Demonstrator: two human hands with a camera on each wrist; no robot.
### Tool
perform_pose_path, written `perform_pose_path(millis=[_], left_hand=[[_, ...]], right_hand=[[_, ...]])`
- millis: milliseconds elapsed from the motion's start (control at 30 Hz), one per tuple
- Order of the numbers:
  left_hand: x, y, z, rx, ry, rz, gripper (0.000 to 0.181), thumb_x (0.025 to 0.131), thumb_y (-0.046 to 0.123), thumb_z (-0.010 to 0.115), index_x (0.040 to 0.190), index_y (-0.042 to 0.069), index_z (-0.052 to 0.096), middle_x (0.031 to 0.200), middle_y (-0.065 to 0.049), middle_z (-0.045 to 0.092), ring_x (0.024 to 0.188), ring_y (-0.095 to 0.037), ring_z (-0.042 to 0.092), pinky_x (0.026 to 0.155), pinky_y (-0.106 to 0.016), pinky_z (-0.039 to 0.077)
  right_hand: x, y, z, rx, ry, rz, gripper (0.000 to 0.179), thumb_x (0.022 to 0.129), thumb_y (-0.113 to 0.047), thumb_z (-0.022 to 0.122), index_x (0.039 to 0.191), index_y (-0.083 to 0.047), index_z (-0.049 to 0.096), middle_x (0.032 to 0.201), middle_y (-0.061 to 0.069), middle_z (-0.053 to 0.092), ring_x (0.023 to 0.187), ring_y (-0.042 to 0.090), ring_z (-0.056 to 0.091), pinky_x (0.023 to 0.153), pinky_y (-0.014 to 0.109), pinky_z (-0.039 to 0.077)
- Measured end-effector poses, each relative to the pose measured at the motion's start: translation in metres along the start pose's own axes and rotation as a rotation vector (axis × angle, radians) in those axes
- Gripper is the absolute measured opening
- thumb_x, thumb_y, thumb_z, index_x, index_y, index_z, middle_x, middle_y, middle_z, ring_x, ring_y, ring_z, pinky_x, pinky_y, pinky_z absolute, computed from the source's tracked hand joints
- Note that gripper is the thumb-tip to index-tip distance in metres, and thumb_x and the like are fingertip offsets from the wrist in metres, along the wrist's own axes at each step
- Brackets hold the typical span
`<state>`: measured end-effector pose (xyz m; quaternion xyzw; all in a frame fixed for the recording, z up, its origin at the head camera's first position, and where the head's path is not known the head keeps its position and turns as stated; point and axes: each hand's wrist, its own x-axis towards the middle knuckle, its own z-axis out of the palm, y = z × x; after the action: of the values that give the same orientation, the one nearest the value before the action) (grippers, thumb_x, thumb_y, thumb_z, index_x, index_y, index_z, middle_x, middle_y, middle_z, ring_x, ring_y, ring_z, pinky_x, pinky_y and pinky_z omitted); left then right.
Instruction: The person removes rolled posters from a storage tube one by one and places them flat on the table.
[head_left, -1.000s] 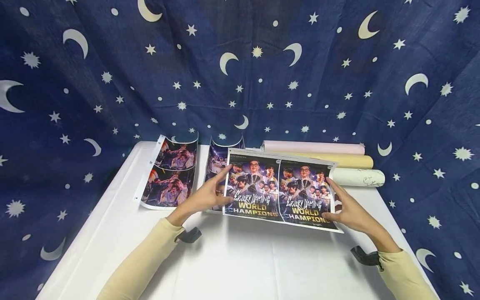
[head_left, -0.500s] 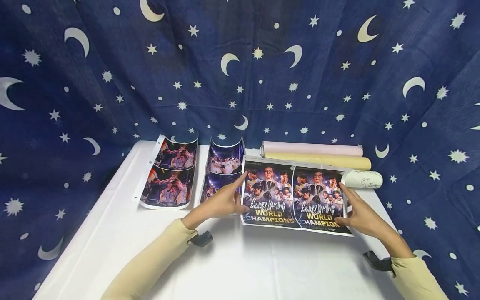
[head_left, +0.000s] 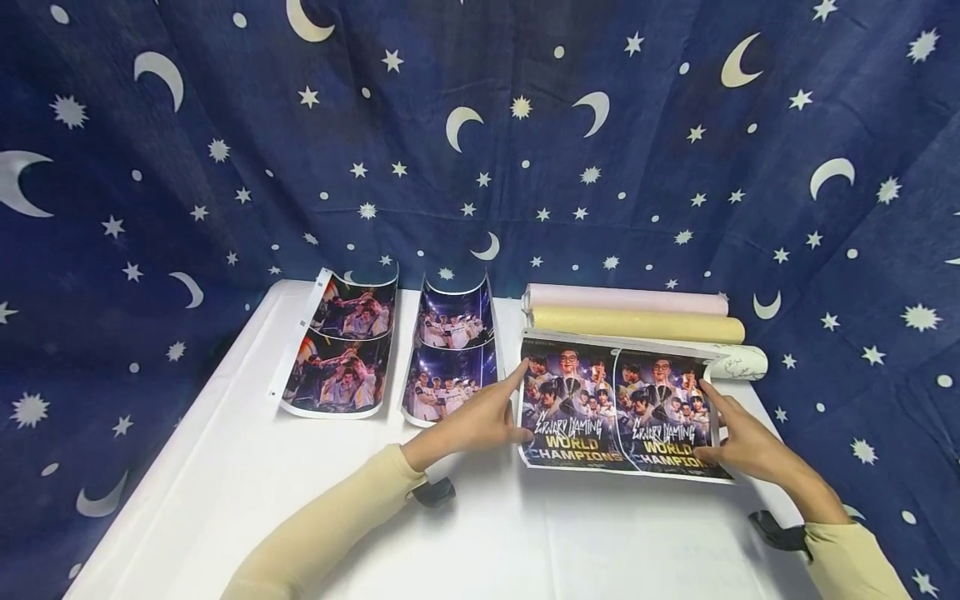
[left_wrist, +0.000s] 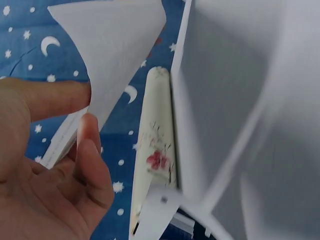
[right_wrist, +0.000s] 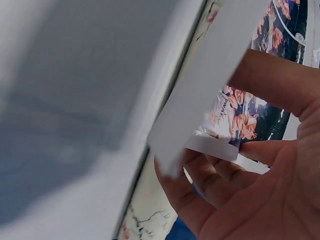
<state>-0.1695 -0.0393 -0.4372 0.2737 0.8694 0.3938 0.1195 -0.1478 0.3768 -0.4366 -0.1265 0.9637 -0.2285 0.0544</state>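
A glossy poster sheet [head_left: 573, 400] with two matching prints reading "World Champions" is held up over the table. My left hand [head_left: 476, 421] pinches its left edge, thumb and fingers on either side. At the right edge my right hand [head_left: 753, 442] grips it the same way. The sheet bows between them, and its upper edge overlaps the roll of white floral paper [head_left: 741, 363], leaving only that roll's right end in sight. The left wrist view shows the sheet's pale back beside my left hand [left_wrist: 50, 165]; in the right wrist view my right hand [right_wrist: 250, 185] has fingers behind the edge.
Two curled photo sheets lie to the left: a reddish one [head_left: 347, 354] and a purple one [head_left: 450, 350]. A pink roll [head_left: 626, 298] and a yellow roll [head_left: 637, 323] lie along the back of the white table [head_left: 600, 542]. A starry blue cloth [head_left: 480, 125] hangs behind.
Both hands have carried the poster sheet to the right and slightly nearer to me. The purple photo sheet and more of the yellow roll have come into sight.
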Motion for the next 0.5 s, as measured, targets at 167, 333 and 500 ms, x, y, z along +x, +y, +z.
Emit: perform_pose_path(millis=[167, 333, 500], left_hand=[[0.007, 0.005, 0.020, 0.027, -0.016, -0.030, 0.117, 0.076, 0.023, 0.084, 0.159, 0.014, 0.002, 0.094, -0.008, 0.066, 0.058, -0.005, 0.053, 0.058, -0.020, 0.050], [0.010, 0.011, 0.036, 0.082, -0.019, -0.047, 0.115, 0.076, 0.025, 0.084, 0.158, 0.008, 0.006, 0.134, -0.015, 0.060, 0.080, -0.014, 0.064, 0.092, -0.030, 0.054], [0.017, 0.014, 0.049, 0.077, -0.015, -0.068, 0.113, 0.076, 0.024, 0.084, 0.157, 0.004, 0.008, 0.157, -0.016, 0.034, 0.132, -0.031, 0.052, 0.113, -0.039, 0.040]], right_hand=[[-0.003, 0.014, 0.002, -0.026, 0.004, 0.019, 0.117, 0.064, -0.013, 0.088, 0.151, 0.010, 0.014, 0.121, 0.038, 0.046, 0.099, 0.050, 0.055, 0.077, 0.057, 0.050], [-0.004, 0.024, 0.003, -0.063, -0.014, 0.051, 0.113, 0.066, -0.013, 0.086, 0.151, 0.009, 0.016, 0.115, 0.034, 0.048, 0.090, 0.040, 0.056, 0.077, 0.054, 0.048], [-0.003, 0.035, 0.005, -0.093, -0.021, 0.072, 0.113, 0.065, -0.013, 0.086, 0.151, 0.009, 0.017, 0.115, 0.035, 0.047, 0.085, 0.034, 0.052, 0.077, 0.053, 0.047]])
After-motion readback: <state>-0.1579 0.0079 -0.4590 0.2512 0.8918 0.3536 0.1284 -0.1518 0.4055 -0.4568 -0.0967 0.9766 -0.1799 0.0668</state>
